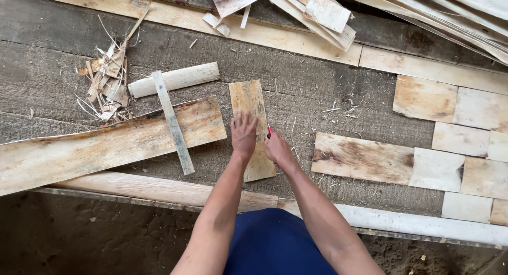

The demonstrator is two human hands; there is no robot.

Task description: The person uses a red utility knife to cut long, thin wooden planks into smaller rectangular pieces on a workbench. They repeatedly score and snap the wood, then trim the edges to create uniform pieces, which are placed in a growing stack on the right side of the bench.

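Veneer strip [252,128] is lying at centre, running toward twelve o'clock. Left hand [243,134] is pressing it, fingers spread. Right hand [276,147] is gripping what looks like a red-handled cutter [270,130] at three o'clock; slipping could be nicking the nearby fingers.

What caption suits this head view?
Left hand flat on a veneer strip; right hand holds a red-handled tool at its edge.
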